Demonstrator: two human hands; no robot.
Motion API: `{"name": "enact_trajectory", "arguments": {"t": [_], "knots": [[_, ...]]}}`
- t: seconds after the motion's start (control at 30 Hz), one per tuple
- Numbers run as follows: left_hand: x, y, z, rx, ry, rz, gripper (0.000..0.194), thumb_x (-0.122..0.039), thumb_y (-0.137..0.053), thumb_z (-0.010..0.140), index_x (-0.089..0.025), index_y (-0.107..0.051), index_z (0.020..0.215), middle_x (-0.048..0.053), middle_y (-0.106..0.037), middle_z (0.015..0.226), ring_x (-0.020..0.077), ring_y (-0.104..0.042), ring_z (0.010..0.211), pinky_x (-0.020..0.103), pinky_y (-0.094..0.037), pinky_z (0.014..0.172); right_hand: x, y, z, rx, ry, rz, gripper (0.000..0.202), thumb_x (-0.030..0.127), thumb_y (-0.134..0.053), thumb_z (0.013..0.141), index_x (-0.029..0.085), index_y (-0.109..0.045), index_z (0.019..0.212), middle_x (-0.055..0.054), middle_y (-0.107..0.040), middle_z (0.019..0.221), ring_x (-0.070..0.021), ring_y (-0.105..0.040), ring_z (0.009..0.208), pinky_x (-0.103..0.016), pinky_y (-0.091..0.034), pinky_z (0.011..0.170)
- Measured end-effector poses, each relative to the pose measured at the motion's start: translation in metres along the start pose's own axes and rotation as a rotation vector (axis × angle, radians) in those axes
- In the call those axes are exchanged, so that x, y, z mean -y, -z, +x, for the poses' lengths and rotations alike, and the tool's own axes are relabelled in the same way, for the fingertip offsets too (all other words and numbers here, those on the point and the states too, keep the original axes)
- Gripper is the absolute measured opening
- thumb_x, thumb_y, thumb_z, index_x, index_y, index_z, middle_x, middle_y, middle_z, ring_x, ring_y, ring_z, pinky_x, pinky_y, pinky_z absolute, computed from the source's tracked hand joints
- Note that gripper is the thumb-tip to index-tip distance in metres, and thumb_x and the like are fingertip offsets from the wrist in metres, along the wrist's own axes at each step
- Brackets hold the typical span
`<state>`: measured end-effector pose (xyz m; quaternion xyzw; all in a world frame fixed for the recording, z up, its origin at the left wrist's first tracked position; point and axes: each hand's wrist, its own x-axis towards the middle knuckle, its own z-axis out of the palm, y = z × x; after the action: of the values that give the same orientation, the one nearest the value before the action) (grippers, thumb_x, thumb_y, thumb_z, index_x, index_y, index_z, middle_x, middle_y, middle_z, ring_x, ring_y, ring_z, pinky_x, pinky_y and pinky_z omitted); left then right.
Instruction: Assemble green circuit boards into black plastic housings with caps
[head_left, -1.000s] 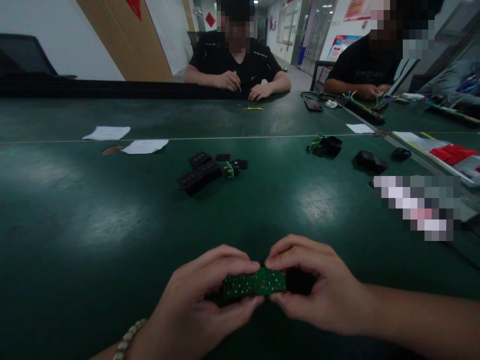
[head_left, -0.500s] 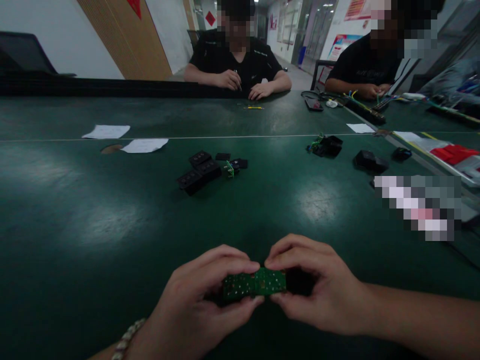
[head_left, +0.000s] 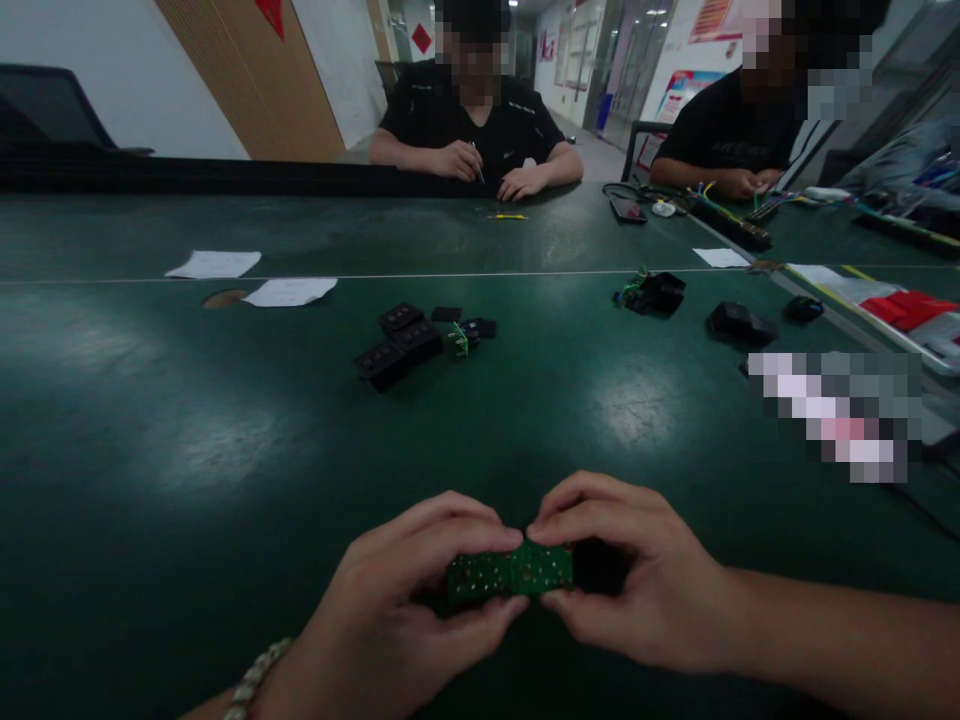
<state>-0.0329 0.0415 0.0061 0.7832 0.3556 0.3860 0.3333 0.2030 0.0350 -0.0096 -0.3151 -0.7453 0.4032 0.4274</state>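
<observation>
A green circuit board (head_left: 512, 574) with rows of pale solder points faces me, low in the middle of the view. My left hand (head_left: 420, 590) grips its left part, fingers along the top edge and thumb beneath. On the other side, my right hand (head_left: 637, 570) pinches the right part the same way. The fingertips of both hands nearly meet at the board's middle. Behind the board and inside my fingers it is too dark to make out what is there. A beaded bracelet (head_left: 256, 680) circles my left wrist.
Black plastic housings (head_left: 401, 345) lie mid-table beside a small board with green edges (head_left: 460, 339). Further right are a black part with wires (head_left: 652, 292) and a black object (head_left: 741, 323). Paper sheets (head_left: 291, 291) lie left. Two people sit across the green table (head_left: 225, 420).
Both hands keep their grip on the circuit board, which has barely shifted. My fingertips have drawn very slightly closer together along its top edge.
</observation>
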Motion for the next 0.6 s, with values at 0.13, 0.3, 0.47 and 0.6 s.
{"name": "enact_trajectory", "arguments": {"t": [0.13, 0.3, 0.47, 0.6], "knots": [[0.0, -0.0002, -0.0002, 0.004, 0.015, -0.007, 0.04, -0.002, -0.08, 0.072, -0.027, -0.078, 0.103, 0.0, -0.079, 0.094, 0.0118, -0.076, 0.064, 0.013, -0.055, 0.047, 0.0014, 0.0005, 0.0004, 0.007, 0.001, -0.011, 0.033, 0.012, -0.081, 0.08, 0.016, -0.074, 0.112, -0.009, -0.072, 0.103, -0.0174, -0.072, 0.083, -0.027, -0.06, 0.064], [-0.001, -0.0002, 0.0002, 0.007, 0.021, -0.019, 0.041, -0.001, -0.08, 0.071, -0.026, -0.078, 0.103, 0.0, -0.079, 0.094, 0.0132, -0.078, 0.072, 0.013, -0.058, 0.053, 0.0009, 0.0012, -0.0002, 0.012, -0.001, 0.001, 0.037, 0.011, -0.081, 0.079, 0.015, -0.073, 0.116, -0.01, -0.072, 0.105, -0.0179, -0.072, 0.084, -0.029, -0.06, 0.068], [-0.0019, -0.0011, 0.0008, -0.025, 0.025, -0.025, 0.041, 0.001, -0.08, 0.07, -0.025, -0.079, 0.101, 0.0, -0.079, 0.094, 0.0115, -0.077, 0.068, 0.011, -0.054, 0.049, 0.0, 0.0014, -0.0009, 0.005, -0.003, 0.0, 0.049, 0.01, -0.081, 0.078, 0.016, -0.069, 0.125, -0.01, -0.072, 0.107, -0.0179, -0.071, 0.084, -0.03, -0.06, 0.07], [-0.0031, -0.0002, 0.0026, -0.023, 0.036, -0.017, 0.04, -0.001, -0.081, 0.069, -0.026, -0.079, 0.1, -0.001, -0.079, 0.092, 0.011, -0.075, 0.064, 0.011, -0.053, 0.046, 0.001, 0.002, -0.0006, 0.013, -0.015, -0.011, 0.048, 0.011, -0.082, 0.078, 0.017, -0.069, 0.123, -0.01, -0.071, 0.108, -0.0197, -0.072, 0.088, -0.031, -0.06, 0.071]]}}
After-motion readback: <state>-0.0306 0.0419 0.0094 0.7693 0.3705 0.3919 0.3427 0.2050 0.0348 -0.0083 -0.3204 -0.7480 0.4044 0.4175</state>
